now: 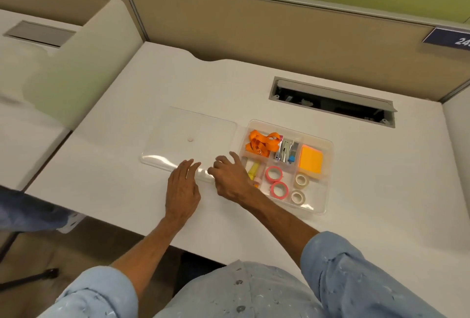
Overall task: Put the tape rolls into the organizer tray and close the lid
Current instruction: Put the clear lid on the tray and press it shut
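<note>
Clear lid (189,137) flat beside tray (328,165), hands (181,190) on it

Bright, even light — soft blur, edges bowed.

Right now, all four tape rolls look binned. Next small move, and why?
Probably grip the clear lid by its near edge and lift it toward the organizer tray. Both pink rolls and both pale rolls already sit in the tray, the lid lies flat on the desk, and the left hand and right hand rest at that edge.

Pink tape rolls (274,174), cream tape rolls (302,180), orange sticky notes (310,159).
</note>
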